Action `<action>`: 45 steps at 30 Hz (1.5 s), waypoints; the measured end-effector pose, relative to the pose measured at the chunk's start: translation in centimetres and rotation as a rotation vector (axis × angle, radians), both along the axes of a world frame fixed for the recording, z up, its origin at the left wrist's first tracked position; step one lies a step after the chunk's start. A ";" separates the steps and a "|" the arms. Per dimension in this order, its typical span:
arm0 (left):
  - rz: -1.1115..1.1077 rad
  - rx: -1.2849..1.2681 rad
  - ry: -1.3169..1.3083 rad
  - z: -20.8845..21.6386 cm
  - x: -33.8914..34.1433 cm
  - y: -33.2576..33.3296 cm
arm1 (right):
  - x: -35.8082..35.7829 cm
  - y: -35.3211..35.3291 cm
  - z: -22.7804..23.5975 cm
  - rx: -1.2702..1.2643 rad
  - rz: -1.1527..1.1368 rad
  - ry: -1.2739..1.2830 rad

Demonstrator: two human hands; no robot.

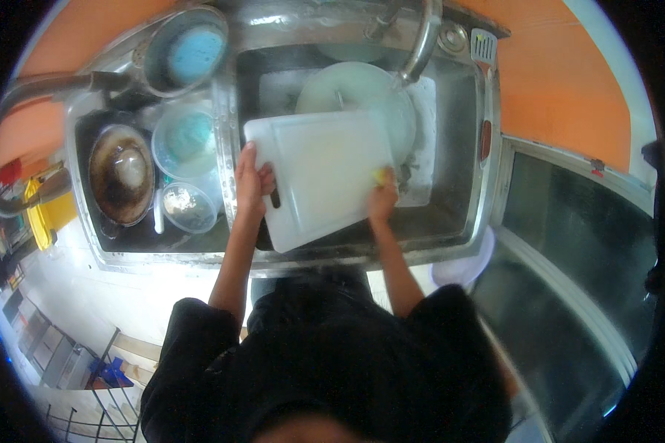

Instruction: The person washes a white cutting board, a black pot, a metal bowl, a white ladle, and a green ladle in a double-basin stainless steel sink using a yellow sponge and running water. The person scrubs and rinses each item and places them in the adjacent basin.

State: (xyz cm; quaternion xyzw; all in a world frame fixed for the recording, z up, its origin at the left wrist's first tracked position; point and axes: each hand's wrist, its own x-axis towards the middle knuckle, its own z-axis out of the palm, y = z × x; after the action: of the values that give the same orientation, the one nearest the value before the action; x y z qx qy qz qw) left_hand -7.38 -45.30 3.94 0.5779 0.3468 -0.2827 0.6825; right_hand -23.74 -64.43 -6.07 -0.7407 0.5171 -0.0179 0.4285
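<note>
A white plastic cutting board (325,173) with a handle slot is held tilted over the right sink basin. My left hand (253,177) grips its left edge, the fingers coming through beside the dark slot. At the board's right edge, my right hand (383,198) is closed on a small yellow sponge (382,176); motion blurs it somewhat. Behind the board lies a large pale round plate or lid (351,85), partly hidden by it. The curved metal faucet (425,40) reaches down over this basin from the back.
The left basin holds a browned pan (122,175), a clear bowl (190,207) and a greenish tub (185,140). A pot (186,52) with blue inside stands at the back left. On the right rim lie a slotted spatula (483,48) and a brown-handled utensil (485,140). A lilac basin (462,266) sits below.
</note>
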 end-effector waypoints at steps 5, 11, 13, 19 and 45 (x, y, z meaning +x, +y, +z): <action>0.100 -0.153 -0.050 -0.9 1.5 -2.0 | 7.1 13.7 7.8 -0.020 0.461 -0.535; -0.038 -0.112 0.004 0.0 0.9 0.1 | 8.5 4.0 1.6 -0.125 0.455 -0.275; -0.061 -0.151 -0.033 0.1 0.5 0.1 | 9.5 -0.7 -1.6 -0.251 0.358 -0.219; -0.024 -0.033 -0.067 0.5 0.6 -0.6 | 15.0 6.8 2.4 -0.149 0.294 -0.463; -0.128 -0.249 -0.013 5.3 3.3 -3.8 | -0.9 -0.4 0.6 -0.080 -0.008 -0.134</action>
State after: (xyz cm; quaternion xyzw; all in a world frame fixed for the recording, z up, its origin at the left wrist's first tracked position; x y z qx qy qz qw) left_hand -4.08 -49.09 9.25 0.5116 0.2668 -0.3628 0.7317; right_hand -24.66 -64.83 -5.47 -0.7525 0.4890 -0.0896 0.4319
